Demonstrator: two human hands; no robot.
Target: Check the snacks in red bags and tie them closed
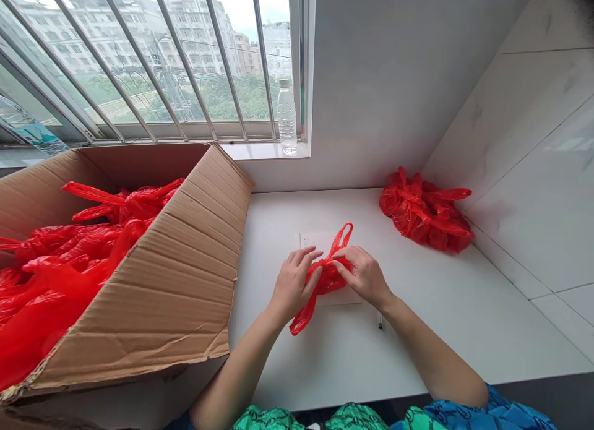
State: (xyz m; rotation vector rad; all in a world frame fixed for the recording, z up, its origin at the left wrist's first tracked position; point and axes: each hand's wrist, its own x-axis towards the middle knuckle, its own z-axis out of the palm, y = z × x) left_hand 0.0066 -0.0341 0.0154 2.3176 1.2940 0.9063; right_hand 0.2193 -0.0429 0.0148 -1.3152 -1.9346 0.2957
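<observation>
A crumpled red plastic bag (327, 275) lies on the white counter (417, 331), over a white sheet of paper (315, 239). My left hand (294, 283) pinches its left part, fingers curled round the plastic. My right hand (364, 274) grips the right part, thumb and fingers closed on it. One handle loop (342, 237) sticks up behind my hands, and a tail of the bag (302, 318) hangs toward me.
A large open cardboard box (185, 281) full of loose red bags (60, 263) fills the left. A pile of bundled red bags (424, 213) sits at the back right by the tiled wall. A clear water bottle (286, 116) stands on the window sill.
</observation>
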